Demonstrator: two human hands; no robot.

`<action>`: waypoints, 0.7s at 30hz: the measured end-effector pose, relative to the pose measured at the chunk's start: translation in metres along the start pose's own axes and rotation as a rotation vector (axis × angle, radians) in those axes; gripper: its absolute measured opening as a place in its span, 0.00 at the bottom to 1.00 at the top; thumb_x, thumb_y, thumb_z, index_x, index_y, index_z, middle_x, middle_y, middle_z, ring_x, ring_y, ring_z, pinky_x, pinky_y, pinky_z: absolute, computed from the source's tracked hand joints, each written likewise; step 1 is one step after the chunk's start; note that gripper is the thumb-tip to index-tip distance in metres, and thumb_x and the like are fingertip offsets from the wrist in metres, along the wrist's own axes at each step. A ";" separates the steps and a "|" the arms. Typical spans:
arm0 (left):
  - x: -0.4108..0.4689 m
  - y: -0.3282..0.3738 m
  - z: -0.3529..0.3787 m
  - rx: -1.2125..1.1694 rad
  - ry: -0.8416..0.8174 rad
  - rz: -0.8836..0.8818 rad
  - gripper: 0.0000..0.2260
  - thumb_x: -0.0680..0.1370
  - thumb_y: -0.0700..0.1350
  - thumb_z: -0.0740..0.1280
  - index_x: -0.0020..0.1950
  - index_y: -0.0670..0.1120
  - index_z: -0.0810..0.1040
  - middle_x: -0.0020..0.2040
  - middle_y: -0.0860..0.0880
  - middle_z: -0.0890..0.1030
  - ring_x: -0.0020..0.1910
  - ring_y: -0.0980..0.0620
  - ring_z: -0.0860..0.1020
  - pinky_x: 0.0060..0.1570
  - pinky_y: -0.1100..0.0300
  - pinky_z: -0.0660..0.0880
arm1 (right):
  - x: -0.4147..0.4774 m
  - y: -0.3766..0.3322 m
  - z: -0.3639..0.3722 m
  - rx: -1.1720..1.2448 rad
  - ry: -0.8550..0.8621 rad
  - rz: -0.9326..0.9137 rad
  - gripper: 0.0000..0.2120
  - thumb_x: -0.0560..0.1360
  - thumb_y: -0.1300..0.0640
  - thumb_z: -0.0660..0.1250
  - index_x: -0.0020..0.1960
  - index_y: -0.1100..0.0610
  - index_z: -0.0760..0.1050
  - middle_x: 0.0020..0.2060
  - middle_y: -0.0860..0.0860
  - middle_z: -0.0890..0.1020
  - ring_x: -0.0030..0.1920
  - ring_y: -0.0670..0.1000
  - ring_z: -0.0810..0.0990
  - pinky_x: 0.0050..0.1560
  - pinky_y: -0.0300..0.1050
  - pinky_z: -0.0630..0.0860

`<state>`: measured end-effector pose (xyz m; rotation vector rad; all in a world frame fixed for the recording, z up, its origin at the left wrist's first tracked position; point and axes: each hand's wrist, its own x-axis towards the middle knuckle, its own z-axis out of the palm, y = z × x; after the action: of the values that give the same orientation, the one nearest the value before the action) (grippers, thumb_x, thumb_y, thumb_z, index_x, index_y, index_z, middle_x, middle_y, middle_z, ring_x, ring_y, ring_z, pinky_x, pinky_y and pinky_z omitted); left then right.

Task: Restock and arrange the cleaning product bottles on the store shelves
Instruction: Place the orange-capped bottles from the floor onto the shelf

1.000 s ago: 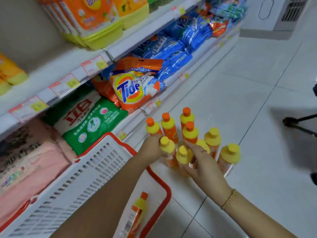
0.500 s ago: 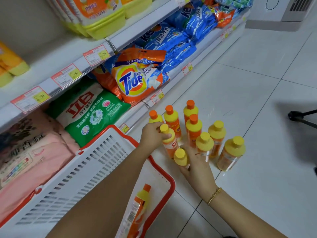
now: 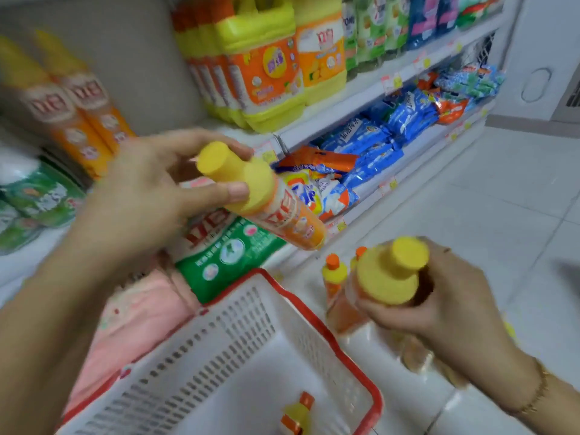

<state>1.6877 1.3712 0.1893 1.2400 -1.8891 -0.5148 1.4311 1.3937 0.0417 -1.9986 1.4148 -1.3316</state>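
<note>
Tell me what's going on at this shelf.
A person is restocking bottles. The left hand holds a yellow-capped bottle, tilted, up in front of the shelves. The right hand grips a second bottle just below its cap, lower down. More bottles stand on the floor beside the basket, and a spare bottle sits inside it.

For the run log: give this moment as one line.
left hand: grips bottle | right hand: grips second bottle | basket: third bottle inside
</note>
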 end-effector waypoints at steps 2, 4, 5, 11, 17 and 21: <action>-0.007 0.010 -0.040 0.068 0.083 0.091 0.14 0.67 0.46 0.72 0.51 0.57 0.79 0.49 0.64 0.83 0.51 0.65 0.80 0.49 0.73 0.74 | 0.035 -0.035 -0.006 0.028 0.091 -0.098 0.20 0.55 0.33 0.70 0.43 0.40 0.72 0.43 0.32 0.78 0.41 0.34 0.76 0.39 0.24 0.67; -0.013 0.009 -0.069 0.094 0.185 0.175 0.14 0.67 0.45 0.72 0.51 0.58 0.78 0.49 0.64 0.82 0.53 0.65 0.79 0.52 0.72 0.73 | 0.071 -0.066 0.001 0.099 0.168 -0.196 0.19 0.57 0.34 0.71 0.43 0.40 0.70 0.36 0.34 0.79 0.38 0.35 0.77 0.37 0.25 0.69; -0.014 0.005 -0.081 0.088 0.244 0.193 0.14 0.67 0.44 0.72 0.51 0.56 0.79 0.50 0.64 0.82 0.53 0.64 0.79 0.52 0.72 0.74 | 0.091 -0.077 0.009 0.145 0.208 -0.233 0.20 0.58 0.34 0.71 0.44 0.42 0.71 0.34 0.37 0.79 0.38 0.39 0.78 0.37 0.29 0.71; -0.001 -0.025 -0.145 0.164 0.404 0.110 0.16 0.68 0.37 0.75 0.52 0.51 0.80 0.55 0.50 0.83 0.50 0.56 0.80 0.55 0.59 0.78 | 0.203 -0.133 0.070 0.198 0.277 -0.370 0.25 0.61 0.43 0.79 0.50 0.54 0.74 0.39 0.45 0.79 0.38 0.45 0.76 0.39 0.48 0.75; 0.017 -0.039 -0.187 0.361 0.274 -0.042 0.16 0.69 0.34 0.75 0.50 0.51 0.81 0.50 0.51 0.83 0.42 0.67 0.79 0.48 0.69 0.76 | 0.243 -0.175 0.137 0.133 0.078 -0.422 0.24 0.61 0.44 0.79 0.46 0.48 0.69 0.35 0.40 0.73 0.38 0.45 0.72 0.34 0.39 0.61; 0.023 -0.048 -0.210 0.371 0.214 -0.128 0.13 0.69 0.38 0.75 0.50 0.52 0.82 0.46 0.54 0.84 0.46 0.58 0.82 0.50 0.60 0.79 | 0.251 -0.191 0.165 0.112 -0.087 -0.430 0.24 0.60 0.43 0.79 0.40 0.43 0.64 0.34 0.40 0.74 0.40 0.45 0.73 0.34 0.41 0.62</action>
<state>1.8785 1.3483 0.2902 1.5955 -1.7784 -0.0883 1.6879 1.2222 0.2198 -2.3355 0.8791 -1.4310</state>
